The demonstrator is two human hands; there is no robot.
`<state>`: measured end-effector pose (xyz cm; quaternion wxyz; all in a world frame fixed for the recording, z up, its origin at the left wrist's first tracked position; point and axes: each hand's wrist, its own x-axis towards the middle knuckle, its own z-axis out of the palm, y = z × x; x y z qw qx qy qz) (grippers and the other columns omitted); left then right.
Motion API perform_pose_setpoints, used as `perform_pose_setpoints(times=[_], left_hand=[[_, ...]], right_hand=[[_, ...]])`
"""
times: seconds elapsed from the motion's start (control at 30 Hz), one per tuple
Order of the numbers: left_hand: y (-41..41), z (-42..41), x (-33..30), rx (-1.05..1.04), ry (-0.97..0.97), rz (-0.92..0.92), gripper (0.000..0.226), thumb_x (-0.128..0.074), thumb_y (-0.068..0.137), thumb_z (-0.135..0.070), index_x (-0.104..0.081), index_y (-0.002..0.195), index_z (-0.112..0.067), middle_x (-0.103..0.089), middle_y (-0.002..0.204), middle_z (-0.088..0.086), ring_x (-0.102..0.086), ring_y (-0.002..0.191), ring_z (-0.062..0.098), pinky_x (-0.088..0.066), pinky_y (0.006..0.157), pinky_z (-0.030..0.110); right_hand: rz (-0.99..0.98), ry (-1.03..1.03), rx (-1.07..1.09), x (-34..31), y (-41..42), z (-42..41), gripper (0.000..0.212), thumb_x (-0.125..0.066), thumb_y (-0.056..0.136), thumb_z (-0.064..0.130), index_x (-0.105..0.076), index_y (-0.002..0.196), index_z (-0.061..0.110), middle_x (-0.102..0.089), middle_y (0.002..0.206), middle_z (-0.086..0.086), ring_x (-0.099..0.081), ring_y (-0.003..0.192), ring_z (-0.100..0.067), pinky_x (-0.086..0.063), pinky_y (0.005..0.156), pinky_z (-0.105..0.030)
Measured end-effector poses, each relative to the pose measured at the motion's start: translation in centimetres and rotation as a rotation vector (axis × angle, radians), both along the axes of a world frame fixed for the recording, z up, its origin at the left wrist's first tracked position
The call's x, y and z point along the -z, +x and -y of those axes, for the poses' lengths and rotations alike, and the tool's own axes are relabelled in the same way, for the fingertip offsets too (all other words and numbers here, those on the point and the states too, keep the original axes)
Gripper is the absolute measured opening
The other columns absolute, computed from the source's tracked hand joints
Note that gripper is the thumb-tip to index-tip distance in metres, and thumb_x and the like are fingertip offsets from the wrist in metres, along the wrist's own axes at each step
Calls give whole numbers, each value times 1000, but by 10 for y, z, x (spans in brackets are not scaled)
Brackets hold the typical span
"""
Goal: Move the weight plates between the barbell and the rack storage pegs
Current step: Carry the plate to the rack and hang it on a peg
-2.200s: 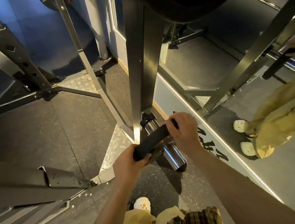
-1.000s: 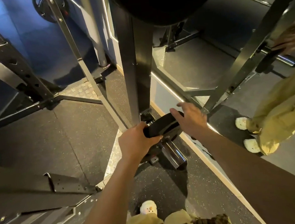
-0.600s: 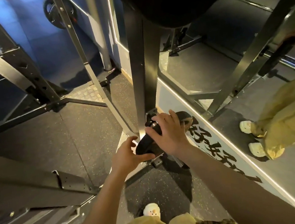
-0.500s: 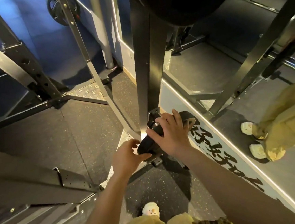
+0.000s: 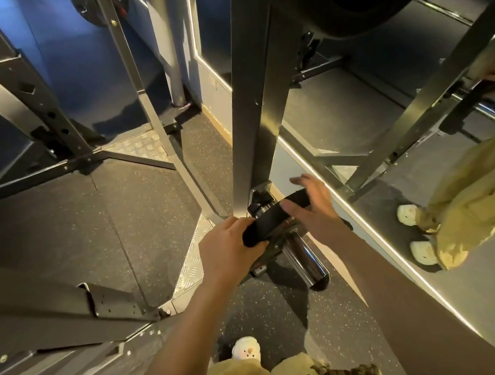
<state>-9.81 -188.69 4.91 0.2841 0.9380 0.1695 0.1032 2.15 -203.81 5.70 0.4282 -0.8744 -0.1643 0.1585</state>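
- My trousers and a checked cloth are cut off by the bottom edge; one pale shoe (image 5: 246, 349) shows between my forearms on the speckled rubber floor (image 5: 140, 208).
- My left hand (image 5: 224, 249) is clenched on the near rim of a small black weight plate (image 5: 273, 219), thumb over the top edge.
- My right hand (image 5: 314, 208) lies flat on the plate's far side, fingers spread and slack, not gripping.
- The plate is matte black and thin, seen edge-on and tilted; its face, and any numbers on it, are turned away from me.
- It sits on the chrome storage peg (image 5: 305, 261) at the foot of the rack upright (image 5: 252, 103); the peg's free end pokes out toward me past the plate.
- My hands hide the plate's hole.
- A large dark plate (image 5: 352, 1) overhead is cut off at the top edge.
- A mirror (image 5: 353, 112) to my right reflects the rack; no writing is readable anywhere.
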Motion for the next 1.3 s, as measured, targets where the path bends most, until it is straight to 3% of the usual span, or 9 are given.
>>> perform_pose_setpoints(times=[0.13,0.33,0.47,0.57,0.73,0.9,1.03,1.13,1.3], left_hand=[[22,8,-14,41,44,-3,50,-67,82,-50,-57,127,-33,-62,112,-14,-59,96,7,-37,67,13],[20,0,-9,148,-181,-54,80,-75,70,-57,-41,138,-34,-54,120,-18,-53,106,6,-39,86,21],[-10,-8,34,-47,-411,-260,94,-85,63,-47,-34,142,-33,-54,127,-11,-55,114,14,-49,92,35],[-13,-7,49,-147,-262,-349,71,-78,73,-46,-45,134,-30,-62,122,-8,-60,107,16,-54,81,32],[-4,-15,46,-126,-120,-350,48,-74,76,-50,-64,119,-30,-71,95,-11,-60,80,8,-54,75,25],[-1,-12,35,-115,-68,-216,45,-74,77,-48,-62,115,-28,-72,96,-9,-65,84,14,-54,81,34],[7,-10,13,-75,53,-171,52,-67,79,-57,-54,124,-36,-69,104,-14,-64,86,11,-54,74,25],[14,-6,-3,-41,48,-159,52,-65,83,-54,-49,130,-36,-66,112,-13,-63,91,10,-52,75,22],[32,3,-21,88,280,-96,59,-57,87,-57,-38,139,-36,-62,122,-13,-60,106,12,-43,95,27]], right_hand=[[0,70,138,-2,13,15,73,-61,87,51,-25,147,31,-19,153,7,-22,132,-8,-21,105,-27],[132,-51,315,-19,19,27,66,-59,93,35,-27,149,24,-27,155,-2,-25,142,-22,-24,113,-39],[336,-148,19,-19,-17,-5,61,-53,89,57,-32,142,34,-32,151,8,-22,136,-6,-15,116,-48],[401,-307,-125,2,-27,-17,65,-53,74,74,-47,127,38,-36,146,9,-14,143,-16,1,115,-60],[354,-135,-68,7,-11,-13,62,-60,67,72,-52,116,35,-49,130,11,-29,134,-12,-10,113,-41],[161,-38,-5,8,8,-3,83,-61,67,76,-42,133,29,-43,139,6,-37,127,-11,-35,107,-44],[-150,112,86,-2,25,10,94,-69,77,46,-15,151,22,-21,156,-2,-25,141,-24,-29,101,-26],[-184,69,133,-5,35,18,107,-71,71,58,-11,152,25,-11,160,-2,-14,145,-26,-22,112,-41],[-21,-73,173,-22,43,29,77,-63,88,44,-22,150,27,-22,154,-3,-27,139,-25,-31,106,-39]])
